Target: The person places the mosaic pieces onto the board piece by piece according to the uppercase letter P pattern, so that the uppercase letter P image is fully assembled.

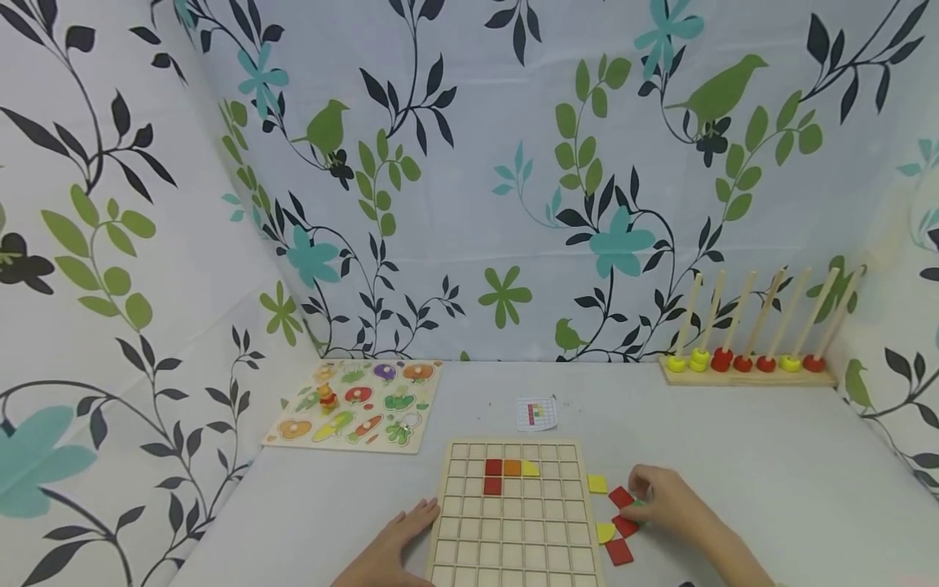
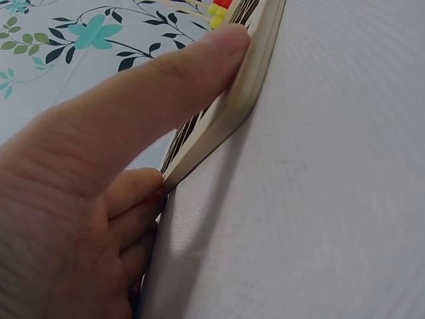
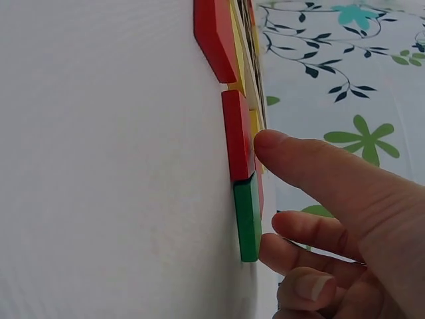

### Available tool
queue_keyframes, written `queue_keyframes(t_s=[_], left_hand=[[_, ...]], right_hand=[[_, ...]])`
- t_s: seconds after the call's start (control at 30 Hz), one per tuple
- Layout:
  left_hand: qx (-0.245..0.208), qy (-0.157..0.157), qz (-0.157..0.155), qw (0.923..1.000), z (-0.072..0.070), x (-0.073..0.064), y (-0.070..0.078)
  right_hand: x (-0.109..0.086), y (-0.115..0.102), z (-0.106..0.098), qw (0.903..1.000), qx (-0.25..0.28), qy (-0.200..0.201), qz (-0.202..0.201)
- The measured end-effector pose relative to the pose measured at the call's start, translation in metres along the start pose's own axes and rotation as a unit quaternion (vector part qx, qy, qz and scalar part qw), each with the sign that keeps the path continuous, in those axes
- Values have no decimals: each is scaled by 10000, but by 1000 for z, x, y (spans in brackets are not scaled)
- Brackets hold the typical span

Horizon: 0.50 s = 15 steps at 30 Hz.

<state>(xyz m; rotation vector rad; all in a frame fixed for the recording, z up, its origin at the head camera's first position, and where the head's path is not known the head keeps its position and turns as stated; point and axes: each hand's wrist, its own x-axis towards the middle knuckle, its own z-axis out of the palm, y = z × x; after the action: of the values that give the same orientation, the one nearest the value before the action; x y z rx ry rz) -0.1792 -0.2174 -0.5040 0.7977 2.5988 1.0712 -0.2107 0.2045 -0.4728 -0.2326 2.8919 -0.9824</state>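
A wooden grid board (image 1: pixel 513 530) lies on the table, with red tiles (image 1: pixel 493 486), an orange tile (image 1: pixel 512 468) and a yellow piece (image 1: pixel 530 469) in its upper cells. My left hand (image 1: pixel 396 545) rests against the board's left side; in the left wrist view its thumb (image 2: pixel 179 73) lies along the board's edge. To the right of the board, my right hand (image 1: pixel 671 504) is over loose tiles. In the right wrist view, its thumb is right at a red tile (image 3: pixel 237 136) and its fingertips are beside a green tile (image 3: pixel 246 222), thumb and fingers apart.
Several loose tiles, among them a yellow square (image 1: pixel 597 484) and a red square (image 1: pixel 619 552), lie along the board's right edge. Behind the board is a small pattern card (image 1: pixel 536 414). A vegetable puzzle (image 1: pixel 345 408) with a figurine (image 1: pixel 327 399) stands left; a bead-peg stand (image 1: pixel 748 377) stands back right.
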Motion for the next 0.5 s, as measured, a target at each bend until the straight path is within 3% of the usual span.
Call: queue_keyframes(t_s=[0.23,0.5], left_hand=[[82,-25,123,9999,-1,1,0],[-56,-87,-101,9999,0,1,2]], right_hand=[[-1,3,2,9998,84,-8,-194],[1,2,2,9997,34,37,-251]])
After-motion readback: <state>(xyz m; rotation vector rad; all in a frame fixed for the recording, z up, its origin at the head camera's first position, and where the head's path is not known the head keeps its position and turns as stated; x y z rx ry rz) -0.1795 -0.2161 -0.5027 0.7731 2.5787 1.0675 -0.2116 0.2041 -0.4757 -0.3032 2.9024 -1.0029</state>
